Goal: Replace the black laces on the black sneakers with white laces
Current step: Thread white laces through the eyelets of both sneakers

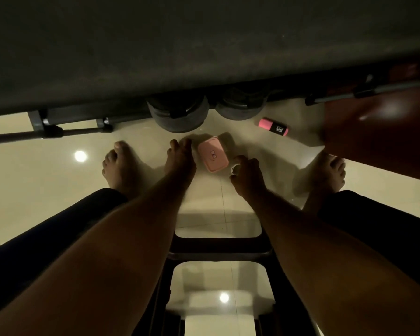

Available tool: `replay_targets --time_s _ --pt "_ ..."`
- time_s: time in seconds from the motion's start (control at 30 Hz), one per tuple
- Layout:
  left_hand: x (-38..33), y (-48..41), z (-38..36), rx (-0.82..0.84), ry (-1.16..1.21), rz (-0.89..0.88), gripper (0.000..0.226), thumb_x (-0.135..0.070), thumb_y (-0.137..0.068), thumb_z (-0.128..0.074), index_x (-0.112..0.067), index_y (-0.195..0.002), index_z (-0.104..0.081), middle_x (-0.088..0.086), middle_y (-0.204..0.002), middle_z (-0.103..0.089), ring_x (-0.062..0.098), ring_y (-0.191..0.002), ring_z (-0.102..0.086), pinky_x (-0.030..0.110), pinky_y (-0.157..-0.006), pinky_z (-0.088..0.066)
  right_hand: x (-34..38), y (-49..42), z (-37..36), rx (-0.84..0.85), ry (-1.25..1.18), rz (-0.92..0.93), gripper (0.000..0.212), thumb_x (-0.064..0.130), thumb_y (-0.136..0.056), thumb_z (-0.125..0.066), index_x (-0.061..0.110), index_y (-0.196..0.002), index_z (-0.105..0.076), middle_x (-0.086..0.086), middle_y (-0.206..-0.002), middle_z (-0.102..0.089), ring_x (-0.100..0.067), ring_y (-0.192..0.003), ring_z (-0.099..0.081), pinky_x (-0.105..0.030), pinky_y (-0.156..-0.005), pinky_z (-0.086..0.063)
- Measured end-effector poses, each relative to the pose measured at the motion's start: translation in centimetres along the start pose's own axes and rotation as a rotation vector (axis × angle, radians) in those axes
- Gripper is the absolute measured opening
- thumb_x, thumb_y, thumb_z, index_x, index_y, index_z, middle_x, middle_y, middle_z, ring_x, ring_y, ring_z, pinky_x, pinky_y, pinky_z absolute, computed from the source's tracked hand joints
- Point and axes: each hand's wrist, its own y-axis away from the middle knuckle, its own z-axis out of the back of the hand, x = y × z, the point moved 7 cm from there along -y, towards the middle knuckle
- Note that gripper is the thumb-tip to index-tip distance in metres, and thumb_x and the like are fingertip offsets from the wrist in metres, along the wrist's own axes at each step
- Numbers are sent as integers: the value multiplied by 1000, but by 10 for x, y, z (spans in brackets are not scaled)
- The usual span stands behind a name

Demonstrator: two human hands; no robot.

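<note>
Down near the floor, the right hand (247, 177) is curled round a small white round thing (234, 169), with the thumb and first fingers closed on its rim. It looks ring-shaped and smooth, but it is too small and dim to say what it is.

Just left of that grip lies a pink box (212, 154), a rounded rectangle with a matte, plastic-looking lid. It carries a small dark label with pale marks that cannot be read. On the far side of the box from the grip, the left hand (180, 158) reaches down with its fingers fairly straight and held close together. It holds nothing, and motion blur hides whether its fingertips touch the box.

Beyond both hands stand the two sneakers (178, 115), side by side. They are dark, with thick, rounded, ribbed soles facing the hands. Their tops, and any laces, are hidden by the dark table (204, 44) edge above.

Beyond the grip and to its right lies a marker (273, 126), a short stubby tube that is pink at one end and black at the other. The white lettering on its black part is too blurred to read.

All of this sits on a floor (46, 190) of glossy pale tiles that reflect round lamps. A bare foot rests flat on the tiles to either side of the hands. Nearer than the grip, between the forearms, is the dark frame of a stool (218, 248). Far right of the grip stands a polished reddish-brown cabinet (386, 122).
</note>
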Motion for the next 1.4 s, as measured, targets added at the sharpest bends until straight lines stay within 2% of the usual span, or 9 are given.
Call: replay_targets --time_s 0.3,0.5,0.6,0.77,0.87,0.97,1.03,1.3,1.4 --pt "6 -21 1 -11 28 61 37 -8 -93 -57 -7 -129 -55 15 -123 -59 32 -110 -59 35 -89 -51 -8 -11 5 -82 -64 -46 39 9 -91 -66 7 -129 -60 -17 -123 -59 -33 -108 -62 -39 -93 -54" --pt "8 28 12 167 458 233 20 -17 -89 -72 -5 -103 -66 17 -96 -70 22 -67 -67 28 -53 -56 4 13 54 -45 -261 -96 47 10 -85 -76 9 -128 -58 -9 -124 -64 -24 -108 -61 -26 -76 -51" --pt "-12 75 30 270 471 170 25 -14 -97 -60 -8 -121 -60 16 -122 -62 28 -98 -66 36 -84 -58 25 48 91 -79 -275 -50 36 20 -84 -75 9 -116 -63 -8 -111 -67 -24 -104 -61 -32 -87 -49" --pt "-60 151 79 238 958 132 15 -3 -98 -53 -7 -112 -59 7 -83 -60 15 -69 -59 17 -52 -51 63 118 151 -89 -515 -13 14 23 -90 -61 10 -89 -66 -16 -90 -67 -34 -80 -65 -45 -80 -57" --pt "-97 198 104 157 1105 46 13 -7 -93 -62 -11 -103 -69 4 -86 -67 13 -73 -59 21 -58 -49 73 162 189 -61 -638 -16 14 19 -95 -52 13 -84 -58 -12 -83 -59 -26 -69 -58 -45 -72 -58" --pt "-136 236 123 152 1368 -27 21 1 -92 -60 -2 -112 -67 7 -84 -66 16 -74 -59 22 -63 -52 67 206 230 -108 -815 -46 14 17 -95 -54 8 -89 -62 -12 -80 -61 -20 -56 -58 -28 -46 -49" --pt "-164 261 138 171 1447 -94 22 5 -93 -56 2 -114 -63 12 -92 -68 19 -79 -64 24 -67 -57 64 235 260 -151 -830 39 14 22 -96 -60 10 -90 -62 -9 -78 -62 -17 -54 -58 -24 -44 -43" --pt "-267 340 205 210 1370 -431 26 6 -97 -43 3 -110 -64 23 -106 -70 34 -96 -69 41 -86 -57 66 305 369 -272 -871 281 9 14 -88 -63 9 -86 -71 -13 -74 -68 -24 -63 -62 -25 -50 -43" --pt "-287 347 224 189 1323 -461 17 -3 -98 -52 6 -109 -61 25 -104 -70 30 -87 -70 37 -78 -59 65 318 401 -323 -914 338 12 14 -91 -63 5 -93 -70 -12 -74 -68 -20 -59 -62 -24 -48 -45"
